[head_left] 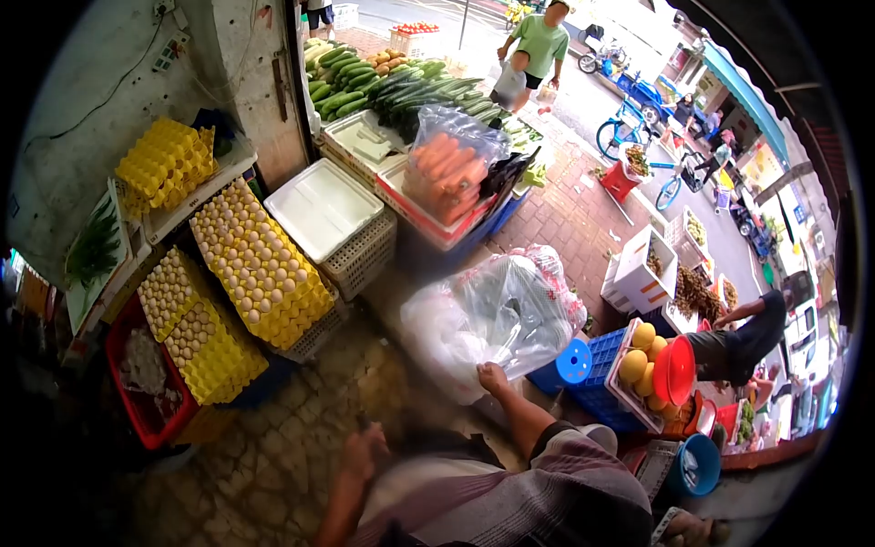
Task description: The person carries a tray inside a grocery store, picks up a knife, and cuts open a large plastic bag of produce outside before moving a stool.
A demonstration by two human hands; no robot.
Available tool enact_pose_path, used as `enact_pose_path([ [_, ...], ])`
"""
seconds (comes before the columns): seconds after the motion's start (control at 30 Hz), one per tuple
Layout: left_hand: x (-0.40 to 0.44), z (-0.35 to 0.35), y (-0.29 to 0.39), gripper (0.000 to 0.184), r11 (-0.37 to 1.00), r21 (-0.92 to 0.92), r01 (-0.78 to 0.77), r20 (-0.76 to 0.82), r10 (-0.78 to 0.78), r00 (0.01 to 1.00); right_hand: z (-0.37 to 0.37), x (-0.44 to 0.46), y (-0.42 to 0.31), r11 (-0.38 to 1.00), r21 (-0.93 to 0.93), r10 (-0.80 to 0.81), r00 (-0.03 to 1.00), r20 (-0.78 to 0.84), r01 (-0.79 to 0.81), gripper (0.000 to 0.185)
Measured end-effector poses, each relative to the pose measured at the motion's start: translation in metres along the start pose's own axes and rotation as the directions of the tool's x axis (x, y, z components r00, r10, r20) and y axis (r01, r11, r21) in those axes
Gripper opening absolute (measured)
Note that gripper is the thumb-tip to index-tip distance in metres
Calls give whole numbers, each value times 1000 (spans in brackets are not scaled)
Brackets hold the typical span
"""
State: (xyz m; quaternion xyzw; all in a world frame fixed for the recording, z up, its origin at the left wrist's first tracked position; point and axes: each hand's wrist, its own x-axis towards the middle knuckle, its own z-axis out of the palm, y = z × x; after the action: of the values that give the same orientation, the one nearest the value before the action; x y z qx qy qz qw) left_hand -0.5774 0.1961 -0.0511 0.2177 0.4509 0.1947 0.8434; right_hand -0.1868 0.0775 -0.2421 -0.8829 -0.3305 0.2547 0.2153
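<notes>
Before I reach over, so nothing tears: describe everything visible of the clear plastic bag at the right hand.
The clear plastic bag looks thin, shiny and wrinkled, cloudier at its left. It spreads loosely in front of the person, with red-patterned plastic at its far right edge. The right hand holds its near edge; contents are unclear.

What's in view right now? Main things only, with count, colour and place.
Plastic bags: several, clear and whitish, centre
Egg stacks: three, pale eggs, yellow trays, left
Spare trays: one stack, yellow, upper left
Shallow box: one, white, beside eggs
Tub: one, red, lower left
Carrots: several, orange, bagged, upper centre
Cucumbers: many, green, beyond carrots
Round fruit: several, yellow, right
Basin: one, red, beside fruit
Bucket: one, blue, lower right
Left hand: one, lower centre, blurred
Right hand: one, gripping bags' near edge
</notes>
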Motion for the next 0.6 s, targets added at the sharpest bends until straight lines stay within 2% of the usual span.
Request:
enact_pose_path([
  [0.07,-11,20,6,19,998,53,-39,-34,41,999,-1,-2,3,1000,-12,-4,1000,7,4,45],
  [0.13,-12,27,4,21,998,69,11,-34,-9,999,25,13,35,999,-52,10,1000,1,-10,44],
  [0.17,-12,26,-2,15,990,137,-38,2,38,999,43,25,65,980,-151,-130,991,14,131,43],
  [0.2,-13,33,-5,12,991,107,-83,26,81,996,7,4,21,988,-145,-54,998,35,58,41],
  [0.23,-15,39,-5,12,996,73,-57,66,52,996,18,13,41,971,-160,-178,984,28,180,43],
  [0.27,-18,41,-5,14,992,97,-82,78,74,994,24,20,50,899,-346,-257,963,79,268,40],
  [0.3,-18,38,-11,17,989,99,-107,92,98,991,37,30,72,996,-33,-79,992,99,83,37],
  [0.33,-19,33,-13,18,985,140,-105,105,90,990,39,36,83,833,-419,-359,929,87,361,28],
  [0.37,-20,28,-17,20,978,173,-113,111,95,989,34,37,77,827,-436,-344,933,108,356,23],
  [0.4,-20,26,-20,22,974,196,-117,104,97,990,24,34,64,950,-219,-200,973,112,221,20],
  [0.43,-29,29,-12,29,978,208,12,-4,-12,1000,22,40,68,775,-475,-386,907,167,417,25],
  [0.5,-44,25,3,39,934,356,21,49,-42,998,13,43,68,701,-511,-487,858,165,497,15],
  [0.57,-28,9,-33,40,959,277,-66,53,53,997,12,66,99,516,-608,-626,750,213,603,16],
  [0.6,-30,5,-32,38,967,221,-130,165,94,982,7,72,106,575,-531,-644,745,176,623,20],
])
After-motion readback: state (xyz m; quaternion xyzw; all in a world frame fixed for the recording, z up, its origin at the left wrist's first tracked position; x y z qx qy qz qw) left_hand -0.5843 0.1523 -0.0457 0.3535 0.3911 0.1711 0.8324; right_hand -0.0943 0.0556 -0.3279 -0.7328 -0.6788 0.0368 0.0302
